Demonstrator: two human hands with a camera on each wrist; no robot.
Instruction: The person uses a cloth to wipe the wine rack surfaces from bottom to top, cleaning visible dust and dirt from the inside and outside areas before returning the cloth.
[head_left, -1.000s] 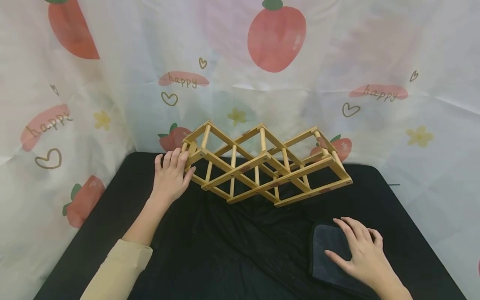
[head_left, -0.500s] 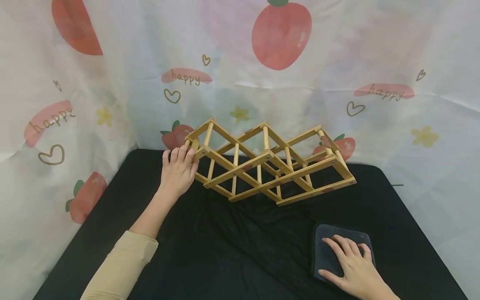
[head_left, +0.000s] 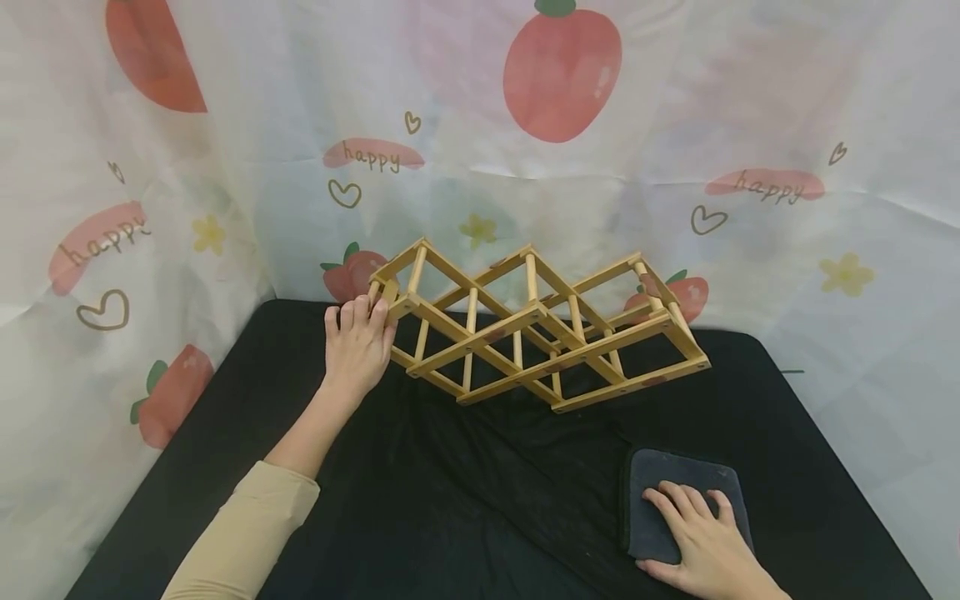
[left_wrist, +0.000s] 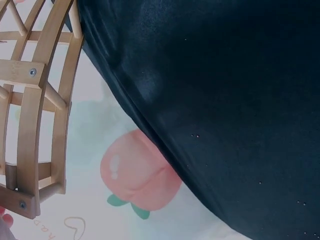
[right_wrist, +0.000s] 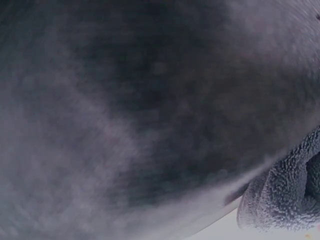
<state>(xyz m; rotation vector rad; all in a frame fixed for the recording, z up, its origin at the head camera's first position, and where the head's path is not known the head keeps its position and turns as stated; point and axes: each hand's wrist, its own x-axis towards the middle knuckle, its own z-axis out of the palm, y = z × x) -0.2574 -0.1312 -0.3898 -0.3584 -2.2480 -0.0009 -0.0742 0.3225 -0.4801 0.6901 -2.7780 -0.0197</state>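
a pale wooden lattice rack point(head_left: 537, 312) sits toward the back of a black-covered bench point(head_left: 450, 517).
the left hand point(head_left: 357, 348) grips the rack's left end, fingers curled over it; the right hand point(head_left: 705, 542), fingers spread and slightly bent, rests on a folded dark-grey fluffy cloth point(head_left: 660, 471) nearer the front.

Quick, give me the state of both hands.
Left hand: closed, holding the left end of the wooden rack.
Right hand: open, fingers spread on the dark gray cloth.
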